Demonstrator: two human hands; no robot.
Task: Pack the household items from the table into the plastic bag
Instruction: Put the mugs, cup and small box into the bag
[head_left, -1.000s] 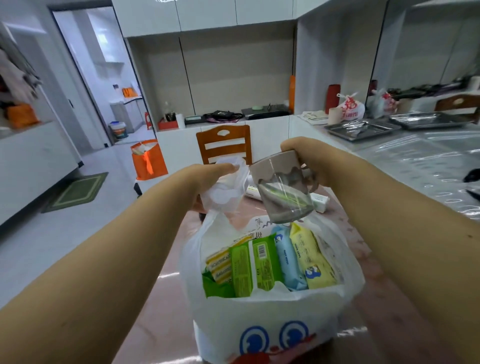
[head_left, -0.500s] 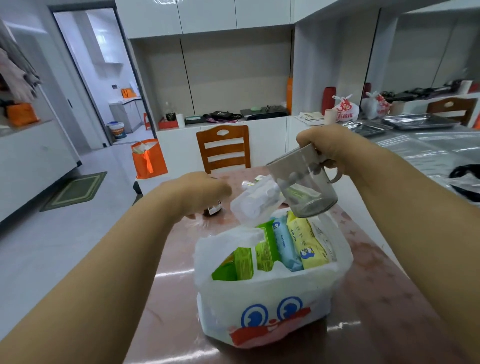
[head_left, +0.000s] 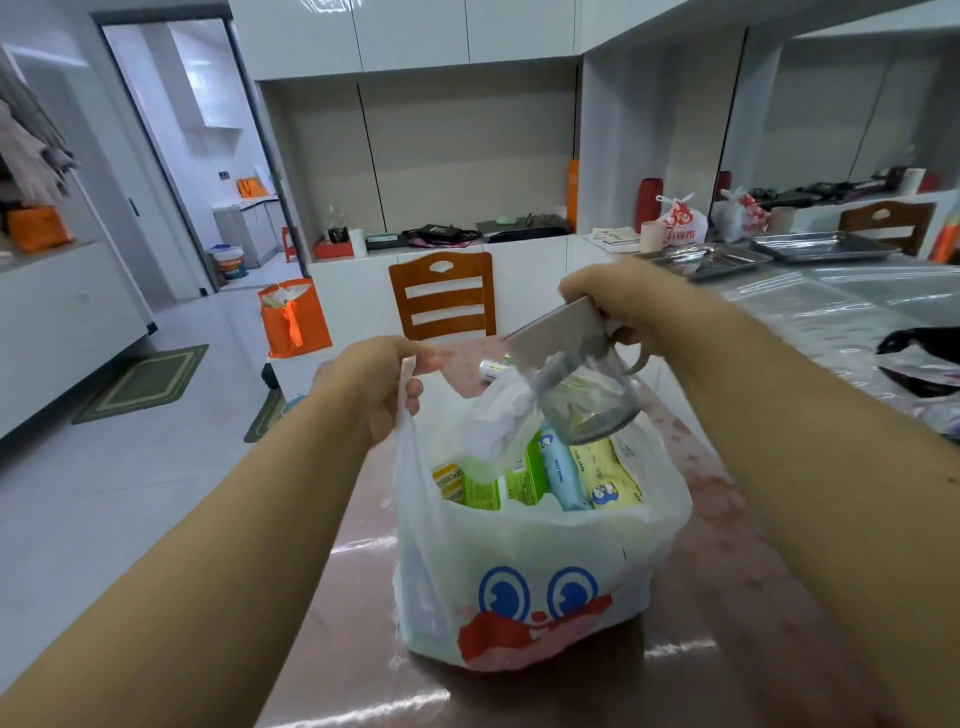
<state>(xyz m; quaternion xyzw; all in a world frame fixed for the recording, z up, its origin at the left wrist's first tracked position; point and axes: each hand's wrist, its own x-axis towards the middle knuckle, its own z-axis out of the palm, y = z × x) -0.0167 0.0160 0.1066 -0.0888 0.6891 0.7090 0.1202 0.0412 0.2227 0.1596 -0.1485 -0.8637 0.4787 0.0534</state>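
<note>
A white plastic bag (head_left: 540, 566) with a blue-eyed cartoon face stands on the pinkish table (head_left: 727, 597). Inside it stand several wipe packs (head_left: 566, 475), green, blue and yellow. My left hand (head_left: 374, 384) pinches the bag's left handle and holds it up. My right hand (head_left: 618, 301) grips a clear grey cup (head_left: 576, 379) by its handle, tilted, just above the bag's far right opening. The bag's other handle (head_left: 498, 421) flops loose beside the cup. A small item (head_left: 493, 369) lies on the table behind the bag.
A wooden chair (head_left: 441, 296) stands at the table's far end, an orange bag (head_left: 293, 322) left of it on the floor. To the right, a plastic-covered counter (head_left: 831, 312) carries metal trays (head_left: 727, 260) and a black object (head_left: 919, 358).
My left hand has taken hold of the bag's left handle and lifted it. The cup in my right hand has come down closer to the bag's opening.
</note>
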